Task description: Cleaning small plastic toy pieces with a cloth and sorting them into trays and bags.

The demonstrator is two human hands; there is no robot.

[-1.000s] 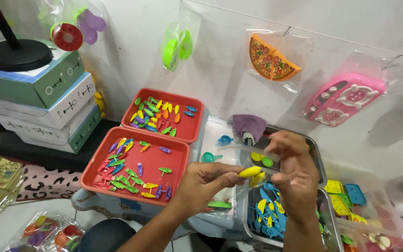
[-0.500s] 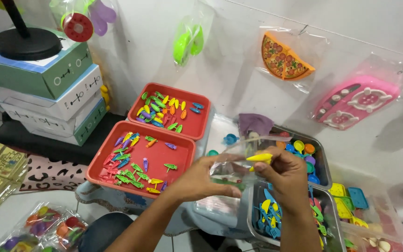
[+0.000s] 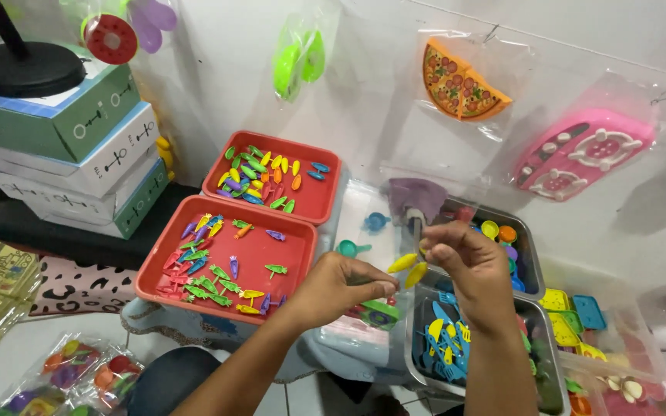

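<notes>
My left hand (image 3: 339, 286) pinches the edge of a clear plastic bag (image 3: 425, 223) that stands open between my hands. My right hand (image 3: 468, 270) holds the bag's other side together with two small yellow plastic toy pieces (image 3: 409, 268) at its fingertips. Both hands hover above a clear lidded box (image 3: 356, 231) and a metal tray (image 3: 478, 350) of blue and yellow toy cutlery. Left of my hands lie two red trays, the near one (image 3: 229, 258) and the far one (image 3: 271, 176), each holding several small coloured toy pieces.
Stacked cardboard boxes (image 3: 79, 146) stand at the left with a black round base (image 3: 23, 68) on top. Bagged toys hang on the wall: a pizza slice (image 3: 460, 81), a pink stove (image 3: 583, 152), green pieces (image 3: 300, 60). Another metal tray (image 3: 502, 239) holds coloured spoons. Filled bags (image 3: 63, 377) lie at lower left.
My hands have shifted slightly right and up with the bag. The yellow pieces stay at my right fingertips, now two showing. The camera view has tilted a little downward.
</notes>
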